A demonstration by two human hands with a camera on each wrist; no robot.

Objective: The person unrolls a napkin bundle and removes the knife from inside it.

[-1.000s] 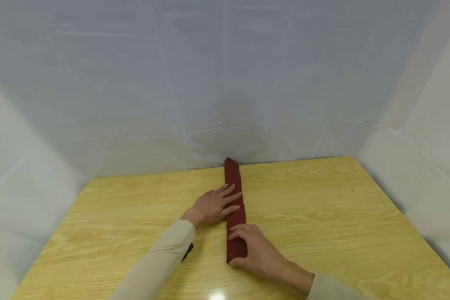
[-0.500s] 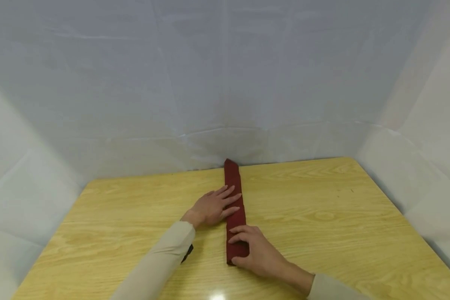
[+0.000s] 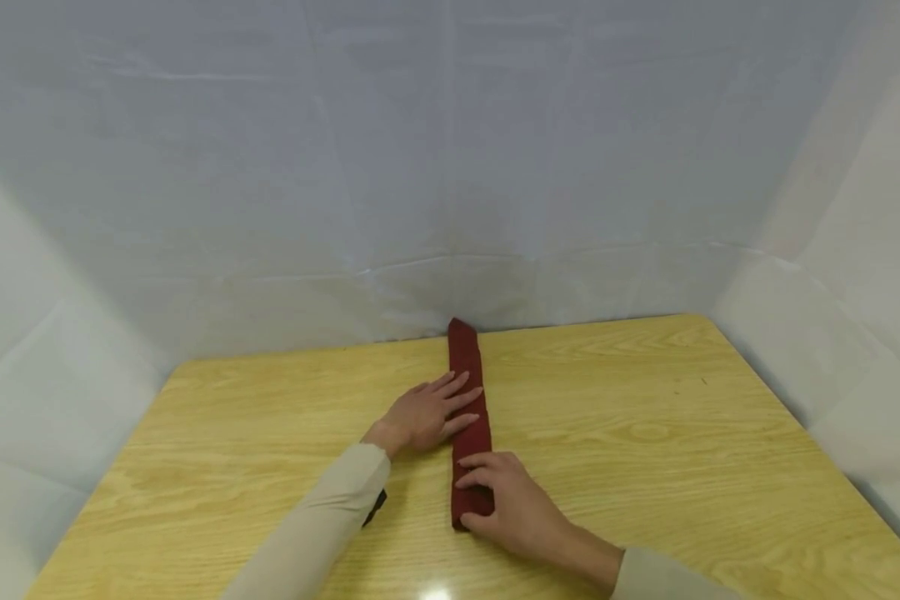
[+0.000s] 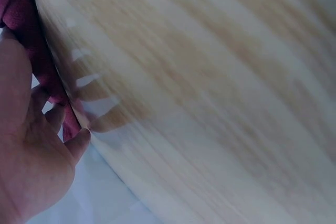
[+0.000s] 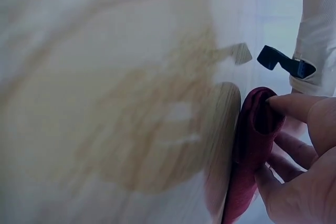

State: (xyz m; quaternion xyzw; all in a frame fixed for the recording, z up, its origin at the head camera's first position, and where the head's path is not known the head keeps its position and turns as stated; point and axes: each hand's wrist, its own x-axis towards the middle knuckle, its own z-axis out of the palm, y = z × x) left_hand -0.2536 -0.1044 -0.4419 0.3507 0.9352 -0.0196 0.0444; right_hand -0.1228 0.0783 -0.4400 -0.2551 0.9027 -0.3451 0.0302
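Pale sheeting (image 3: pixel 450 167), perhaps plastic, on 3 sides of a wood-grain tabletop (image 3: pixel 645 467) with 1 bright glare (image 3: pixel 435 594)

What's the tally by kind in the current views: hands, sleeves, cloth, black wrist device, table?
Hands: 2 (left hand, right hand)
Sleeves: 2 (left sleeve, right sleeve)
Dark red cloth: 1
Black wrist device: 1
Table: 1
Total: 7

A yellow wood-grain table (image 3: pixel 645 450) under a dark-red cloth (image 3: pixel 472 437).
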